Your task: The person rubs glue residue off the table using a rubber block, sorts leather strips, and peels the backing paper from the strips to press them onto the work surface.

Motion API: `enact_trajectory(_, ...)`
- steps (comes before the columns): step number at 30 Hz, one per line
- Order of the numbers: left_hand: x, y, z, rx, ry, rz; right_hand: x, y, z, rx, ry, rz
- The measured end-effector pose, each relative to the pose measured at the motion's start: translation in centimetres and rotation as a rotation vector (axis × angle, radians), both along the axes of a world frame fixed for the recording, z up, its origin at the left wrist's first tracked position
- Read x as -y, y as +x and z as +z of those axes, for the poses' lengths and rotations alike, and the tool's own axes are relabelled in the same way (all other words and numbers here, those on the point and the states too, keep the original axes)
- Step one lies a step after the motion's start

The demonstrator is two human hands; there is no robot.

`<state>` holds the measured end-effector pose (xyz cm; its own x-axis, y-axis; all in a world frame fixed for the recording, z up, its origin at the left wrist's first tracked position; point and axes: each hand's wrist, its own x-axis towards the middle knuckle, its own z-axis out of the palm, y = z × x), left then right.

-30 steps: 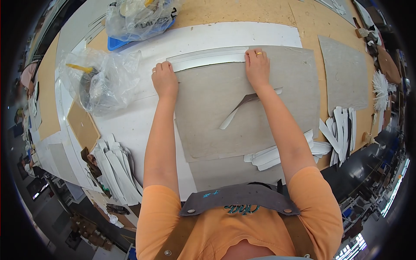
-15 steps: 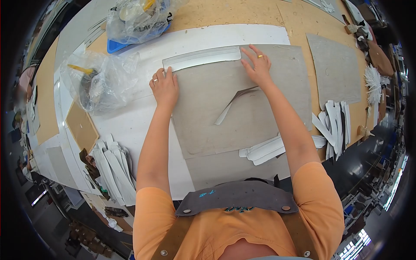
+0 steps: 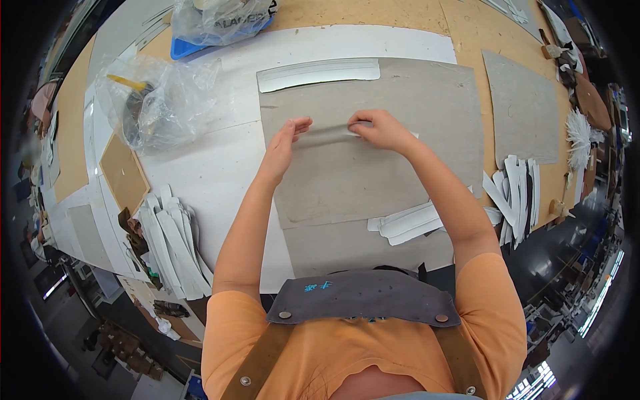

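Observation:
My right hand (image 3: 380,130) is closed on a thin dark strip (image 3: 323,136), blurred by motion, above the grey sheet (image 3: 373,180). The strip stretches left towards my left hand (image 3: 288,141), whose fingers point right, slightly apart, with the thumb side up; whether they touch it is unclear. Beyond both hands, a stack of white strips (image 3: 320,73) lies along the far left edge of the grey sheet. More white strips (image 3: 410,225) rest at the near right, partly behind my right forearm.
At the left are a clear plastic bag (image 3: 167,107) with a yellow-handled tool and a pile of white strips (image 3: 172,243). A blue tray (image 3: 190,48) holds another bag. On the right lie a second grey sheet (image 3: 523,110) and more strips (image 3: 517,197).
Both hands have left the far stack of strips and come nearer. My right hand has picked up the curled dark strip from the grey sheet. The stack stays at the far edge.

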<state>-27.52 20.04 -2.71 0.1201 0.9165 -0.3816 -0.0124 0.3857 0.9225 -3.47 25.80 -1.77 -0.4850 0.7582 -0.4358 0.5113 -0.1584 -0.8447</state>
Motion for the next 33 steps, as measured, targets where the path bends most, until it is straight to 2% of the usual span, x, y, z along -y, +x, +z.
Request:
enact_trajectory(1, 0.0, 0.0, 0.2, 0.096, -0.055, 0.023, -0.9, -0.6, 0.6, -0.002, -0.071, -0.023)
enact_trajectory(4, -0.7, 0.0, 0.8, 0.025, -0.021, 0.039, -2.8, -1.8, 1.0, -0.003, -0.138, -0.017)
enact_trajectory(8, -1.5, 0.0, -0.5, -0.109, 0.1, 0.206, -3.6, -3.2, 1.2, 0.041, -0.167, 0.034)
enact_trajectory(10, -2.3, -0.6, -1.4, -0.219, 0.127, 0.244, -3.8, -3.3, 1.6, 0.064, -0.133, 0.06)
enact_trajectory(14, -3.7, -2.6, -2.4, -0.201, 0.036, 0.389, -5.4, -0.3, 1.2, 0.175, -0.042, 0.064)
enact_trajectory(16, -4.6, -3.9, -3.0, -0.203, -0.011, 0.436, -6.4, 2.0, 0.3, 0.132, -0.026, -0.047)
enact_trajectory(21, -6.7, -4.6, -3.3, -0.269, 0.038, 0.443, -7.6, 4.3, -2.0, 0.034, 0.121, -0.306)
enact_trajectory(24, -7.5, -4.4, -3.7, -0.574, 0.203, 0.394, -8.3, 4.1, -3.0, 0.088, 0.123, -0.392)
enact_trajectory(27, -7.4, -3.9, -3.4, -0.731, 0.304, 0.369, -8.4, 3.6, -3.5, 0.14, 0.231, -0.438)
enact_trajectory(33, -7.3, -3.4, -3.2, -0.797, 0.273, 0.35, -7.9, 2.8, -4.3, 0.248, 0.37, -0.469)
